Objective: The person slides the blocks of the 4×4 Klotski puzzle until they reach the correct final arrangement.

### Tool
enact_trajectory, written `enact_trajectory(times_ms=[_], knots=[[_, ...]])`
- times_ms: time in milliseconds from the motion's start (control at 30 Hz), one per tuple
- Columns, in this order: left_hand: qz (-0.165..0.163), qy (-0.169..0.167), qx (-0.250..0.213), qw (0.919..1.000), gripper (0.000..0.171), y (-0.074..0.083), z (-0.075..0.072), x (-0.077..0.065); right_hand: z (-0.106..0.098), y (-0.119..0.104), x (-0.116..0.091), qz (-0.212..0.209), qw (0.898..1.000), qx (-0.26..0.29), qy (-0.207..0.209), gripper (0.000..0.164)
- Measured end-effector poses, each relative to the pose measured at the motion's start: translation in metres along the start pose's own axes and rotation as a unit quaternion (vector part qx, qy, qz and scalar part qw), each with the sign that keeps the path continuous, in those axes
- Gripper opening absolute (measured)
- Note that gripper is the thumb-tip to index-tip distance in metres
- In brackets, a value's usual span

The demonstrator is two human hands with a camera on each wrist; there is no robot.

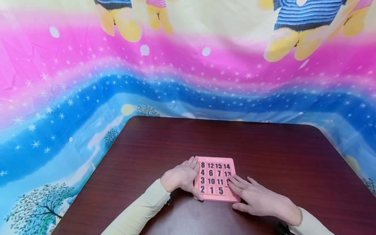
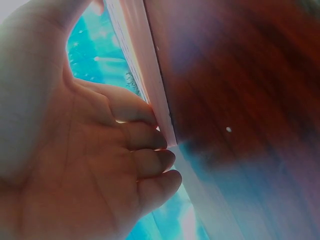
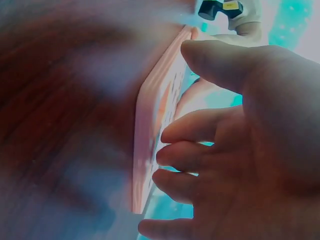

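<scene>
A pink sliding number puzzle [image 1: 215, 196] with bold black numerals lies flat on the table. Its bottom row reads 2, 1, 5, with a bare pink spot at the right end. My left hand [image 1: 183, 176] lies along the puzzle's left side, fingers stretched toward the top corner and thumb at the bottom left corner. In the left wrist view its fingertips [image 2: 165, 157] touch the puzzle's edge. From the right, my right hand [image 1: 258, 197] reaches over the puzzle's right side with extended fingers, partly hiding a tile below the 13. Its thumb [image 3: 212, 57] is near the lower right corner.
The dark reddish-brown table [image 1: 223, 137] has rounded far corners. Behind and beside it hangs a colourful printed cloth [image 1: 176, 75] with snowflakes and trees. A black device with a yellow label [image 3: 220, 9] is worn on the left wrist.
</scene>
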State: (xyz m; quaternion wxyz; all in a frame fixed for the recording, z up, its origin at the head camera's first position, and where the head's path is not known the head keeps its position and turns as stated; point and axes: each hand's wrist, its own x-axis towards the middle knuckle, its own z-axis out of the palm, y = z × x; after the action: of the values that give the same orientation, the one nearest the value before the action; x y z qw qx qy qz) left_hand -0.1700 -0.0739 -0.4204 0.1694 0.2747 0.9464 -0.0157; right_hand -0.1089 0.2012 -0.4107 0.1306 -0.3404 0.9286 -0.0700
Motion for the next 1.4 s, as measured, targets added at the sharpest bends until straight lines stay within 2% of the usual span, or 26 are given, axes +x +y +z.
enact_trajectory(times_ms=[467,800,1067,1267,1400], knots=[[0.004,0.004,0.000,1.0000,0.133,0.000,0.001,-0.001,0.003,-0.004,-0.002,-0.001,1.000,-0.006,-0.019,0.071],[0.004,0.007,-0.006,1.0000,0.133,0.001,0.001,-0.001,0.009,-0.012,-0.014,-0.043,0.995,-0.084,0.034,0.068],[0.001,-0.002,-0.019,0.9998,0.132,0.000,0.001,-0.001,0.012,-0.021,-0.021,-0.008,0.998,-0.062,-0.006,0.072],[0.001,-0.001,-0.016,0.9999,0.133,0.001,0.001,-0.002,0.007,-0.016,-0.016,-0.035,0.995,-0.085,0.026,0.066],[-0.002,-0.001,-0.014,0.9999,0.133,0.001,0.001,-0.002,0.002,-0.009,-0.007,-0.021,0.996,-0.075,0.039,0.065]])
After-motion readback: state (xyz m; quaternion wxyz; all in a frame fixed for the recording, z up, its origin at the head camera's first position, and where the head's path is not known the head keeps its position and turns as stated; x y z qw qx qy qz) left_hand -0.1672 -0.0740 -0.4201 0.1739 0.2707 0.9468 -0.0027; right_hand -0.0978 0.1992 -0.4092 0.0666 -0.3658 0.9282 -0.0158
